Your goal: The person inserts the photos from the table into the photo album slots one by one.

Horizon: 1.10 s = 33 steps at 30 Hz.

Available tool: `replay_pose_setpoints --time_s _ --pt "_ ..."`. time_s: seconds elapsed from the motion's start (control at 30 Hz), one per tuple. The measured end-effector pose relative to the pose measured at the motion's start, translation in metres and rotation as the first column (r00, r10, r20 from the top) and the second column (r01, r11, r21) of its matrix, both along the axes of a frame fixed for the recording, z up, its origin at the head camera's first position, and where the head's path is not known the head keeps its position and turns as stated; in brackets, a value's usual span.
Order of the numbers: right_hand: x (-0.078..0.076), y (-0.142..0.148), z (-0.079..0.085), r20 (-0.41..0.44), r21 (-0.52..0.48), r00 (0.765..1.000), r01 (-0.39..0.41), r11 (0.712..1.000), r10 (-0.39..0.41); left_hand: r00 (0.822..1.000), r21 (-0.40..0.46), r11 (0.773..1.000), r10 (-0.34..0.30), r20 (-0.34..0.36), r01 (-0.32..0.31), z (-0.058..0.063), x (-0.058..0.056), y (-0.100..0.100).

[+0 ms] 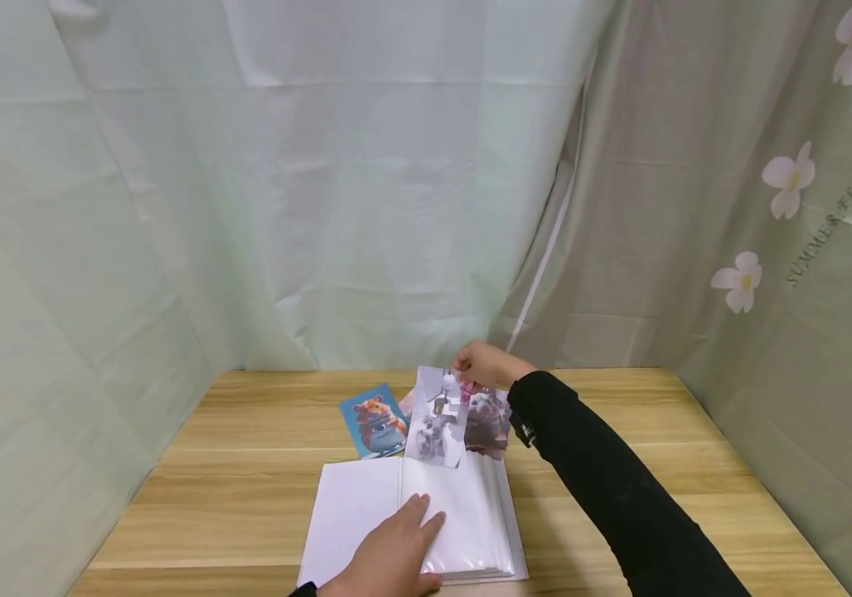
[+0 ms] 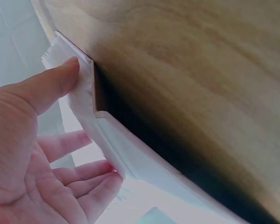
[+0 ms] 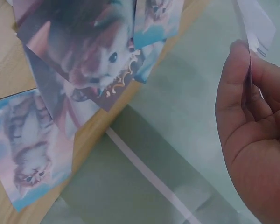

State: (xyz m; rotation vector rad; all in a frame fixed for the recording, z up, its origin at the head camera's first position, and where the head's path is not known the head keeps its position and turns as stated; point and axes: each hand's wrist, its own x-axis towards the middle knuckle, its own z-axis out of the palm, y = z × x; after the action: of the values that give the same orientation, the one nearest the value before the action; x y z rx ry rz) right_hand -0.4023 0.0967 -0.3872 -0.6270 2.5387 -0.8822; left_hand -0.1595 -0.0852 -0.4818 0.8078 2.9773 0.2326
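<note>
A white photo album lies spread on the wooden table, with a stack of clear plastic sleeves on its right side. My left hand rests on the sleeves near the spine, fingers extended; the left wrist view shows its thumb and fingertips along the album's lower edge. My right hand pinches a picture card of a grey animal by its upper right corner. The card's lower end overlaps the top of the sleeves; whether it is inside a pocket I cannot tell. In the right wrist view, thumb and fingers grip the card edge-on.
Behind the album lie a blue hamster card and a pile of overlapping animal cards. A kitten card shows beside that pile in the right wrist view. A pale curtain hangs around the table.
</note>
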Motion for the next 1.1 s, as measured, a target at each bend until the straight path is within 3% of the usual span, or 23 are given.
replay_pose_setpoints --time_s 0.5,1.1 --pt "-0.003 -0.002 -0.006 0.065 -0.043 0.998 -0.018 0.999 0.02 1.0 -0.004 1.0 0.001 -0.025 -0.001 -0.003 0.001 -0.001" --pt "-0.011 0.007 -0.029 0.035 -0.108 0.993 -0.105 0.989 0.11 1.0 0.007 1.0 -0.006 -0.028 0.006 -0.003 -0.001 -0.004"
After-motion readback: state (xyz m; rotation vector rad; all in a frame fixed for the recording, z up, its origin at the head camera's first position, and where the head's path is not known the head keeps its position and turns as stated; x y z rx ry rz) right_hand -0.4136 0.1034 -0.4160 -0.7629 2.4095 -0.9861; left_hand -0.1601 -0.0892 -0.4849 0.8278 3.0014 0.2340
